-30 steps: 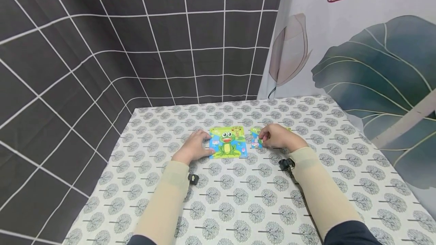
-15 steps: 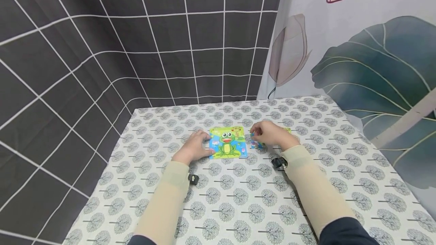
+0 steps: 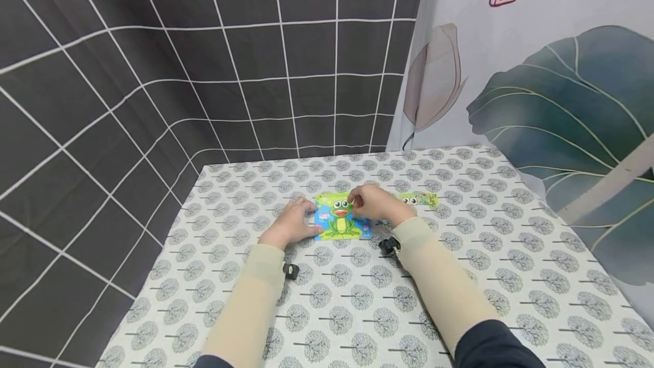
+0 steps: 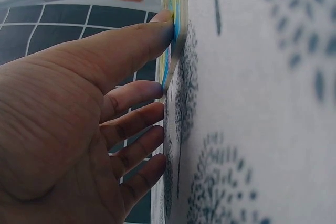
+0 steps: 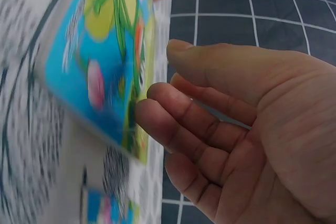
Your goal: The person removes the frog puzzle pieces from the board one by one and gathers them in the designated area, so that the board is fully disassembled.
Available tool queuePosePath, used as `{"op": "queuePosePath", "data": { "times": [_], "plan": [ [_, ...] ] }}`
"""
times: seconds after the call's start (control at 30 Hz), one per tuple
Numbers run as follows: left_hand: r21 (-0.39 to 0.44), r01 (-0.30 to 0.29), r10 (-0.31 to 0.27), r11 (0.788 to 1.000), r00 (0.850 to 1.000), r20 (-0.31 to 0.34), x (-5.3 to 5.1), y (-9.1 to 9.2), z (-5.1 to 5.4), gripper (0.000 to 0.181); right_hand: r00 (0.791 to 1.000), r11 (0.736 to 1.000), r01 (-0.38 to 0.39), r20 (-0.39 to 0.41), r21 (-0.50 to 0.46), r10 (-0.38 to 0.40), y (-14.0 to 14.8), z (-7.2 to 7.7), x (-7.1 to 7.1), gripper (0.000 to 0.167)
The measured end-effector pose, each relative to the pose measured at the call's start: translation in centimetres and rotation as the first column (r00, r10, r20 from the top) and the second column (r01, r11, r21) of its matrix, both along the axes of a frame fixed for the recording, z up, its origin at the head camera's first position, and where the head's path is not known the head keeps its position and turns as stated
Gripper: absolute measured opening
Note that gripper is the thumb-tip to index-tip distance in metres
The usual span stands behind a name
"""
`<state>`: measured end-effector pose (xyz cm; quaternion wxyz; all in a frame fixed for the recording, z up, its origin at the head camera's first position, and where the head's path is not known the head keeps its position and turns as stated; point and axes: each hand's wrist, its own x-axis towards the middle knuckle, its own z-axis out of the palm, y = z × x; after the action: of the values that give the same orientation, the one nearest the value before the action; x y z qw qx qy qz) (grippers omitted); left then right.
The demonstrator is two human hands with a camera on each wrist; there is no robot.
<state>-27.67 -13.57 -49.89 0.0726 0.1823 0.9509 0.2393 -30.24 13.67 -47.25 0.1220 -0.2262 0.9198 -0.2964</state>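
Note:
The frog picture board (image 3: 341, 226) lies flat on the patterned cloth. Against its left edge rests my left hand (image 3: 290, 223); in the left wrist view the thumb of that hand (image 4: 84, 98) touches the board's edge (image 4: 180, 19), the other fingers spread beside it. Over the board's upper right part is my right hand (image 3: 375, 203), partly hiding it. The right wrist view shows the fingers of that hand (image 5: 236, 114) loosely bent close to the board (image 5: 94, 77), with nothing visible between them.
To the right of the board lies a strip with frog eyes (image 3: 413, 200). Part of a blue picture piece (image 5: 107, 208) shows at the bottom of the right wrist view. A dark gridded curtain (image 3: 255, 50) hangs behind the table (image 3: 327, 311).
My right hand has moved left from the smaller picture pieces to above the frog board, uncovering the strip with eyes. My left hand has stayed at the board's left edge.

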Motion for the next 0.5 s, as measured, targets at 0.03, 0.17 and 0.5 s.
{"op": "queuePosePath", "data": {
  "times": [0.03,0.17,0.5],
  "plan": [
    [0.002,0.000,0.000,1.000,1.000,-0.001,0.0,0.0,0.0,0.068,1.000,1.000,-0.001,0.001,0.001,0.001,-0.4,-0.1,0.0,0.031],
    [0.004,0.000,0.000,1.000,1.000,0.000,0.1,0.1,0.1,0.068,1.000,1.000,0.007,-0.004,0.030,-0.007,-1.6,-0.3,0.1,0.030],
    [-0.005,-0.006,0.006,1.000,1.000,0.006,0.1,0.0,0.2,0.070,0.999,0.997,0.049,0.003,0.057,-0.050,-2.4,-0.9,0.2,0.036]
  ]
}}
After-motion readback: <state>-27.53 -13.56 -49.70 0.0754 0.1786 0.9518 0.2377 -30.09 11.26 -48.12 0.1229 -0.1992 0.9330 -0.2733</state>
